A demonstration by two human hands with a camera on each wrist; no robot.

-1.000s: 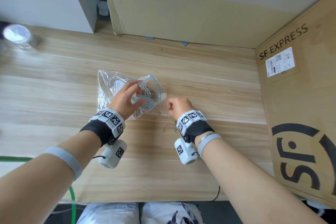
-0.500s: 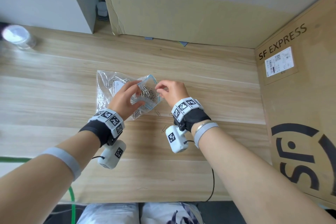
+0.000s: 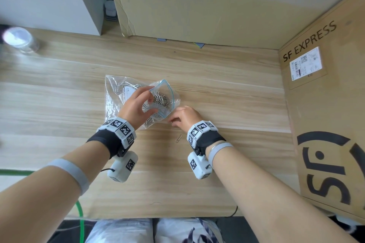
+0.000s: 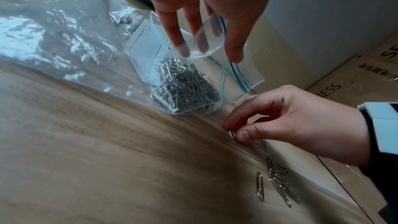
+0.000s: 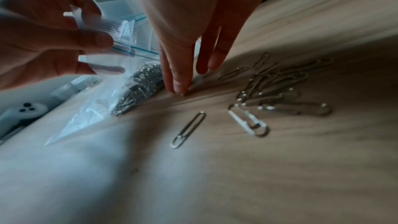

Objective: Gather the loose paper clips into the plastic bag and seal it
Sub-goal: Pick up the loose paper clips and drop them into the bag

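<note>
perhaps a storeroom or mailroom: sf express shipping cartons [image 3: 324, 116] crowd a wooden desk [image 3: 217, 77].

Wooden table [image 3: 217, 77]: bag [image 3: 114, 92], clips [image 5: 280, 89]

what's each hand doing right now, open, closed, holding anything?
Left hand: holds the plastic bag by its zip mouth, keeping it open.
Right hand: thumb and forefinger pinching a paper clip on the table.
</note>
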